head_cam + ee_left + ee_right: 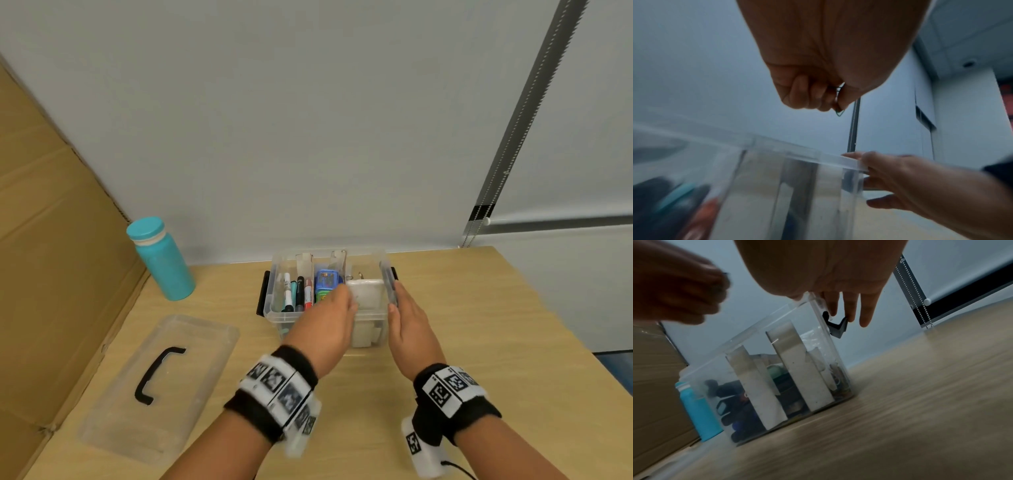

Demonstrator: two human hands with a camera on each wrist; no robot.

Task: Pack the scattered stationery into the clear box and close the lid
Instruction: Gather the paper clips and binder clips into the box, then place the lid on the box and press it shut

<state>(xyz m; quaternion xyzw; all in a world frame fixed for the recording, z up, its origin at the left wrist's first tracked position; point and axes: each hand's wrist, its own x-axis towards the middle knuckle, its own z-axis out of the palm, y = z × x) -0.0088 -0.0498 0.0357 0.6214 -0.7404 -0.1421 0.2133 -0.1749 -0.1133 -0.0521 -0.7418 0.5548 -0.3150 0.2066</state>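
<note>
Left hand (818, 68): fingers curled, pinching a small dark-green wire paper clip (839, 112) whose pointed end shows below the knuckles. The hand hovers over the open top of the clear plastic storage box (281, 317), above the divide between the middle and right compartments, not touching the rim as far as the wrist view shows.

Right hand (409, 323): fingers straight and extended, holding nothing; laid flat against the outer right end wall of the box, fingertips (865, 321) beside the black hinged latch (836, 328) on that side. The thumb sits at the upper rim.

Box: upright on the light wooden tabletop (479, 342), divided by two white partitions into three compartments. Left compartment: several marker pens (298, 293) lying lengthwise, caps white, black and red. Middle compartment: a blue-and-green rectangular item (325, 282), kind unclear. Right compartment: a white rectangular block (368, 291) lying across the top. A second black latch (263, 294) sits on the left end wall.

Clear flat lid with black handle (161, 387): off the box, lying on the tabletop well to its left.

Teal cylindrical bottle with screw cap (161, 260): upright, behind and left of the box, beside a brown cardboard panel (51, 257).
</note>
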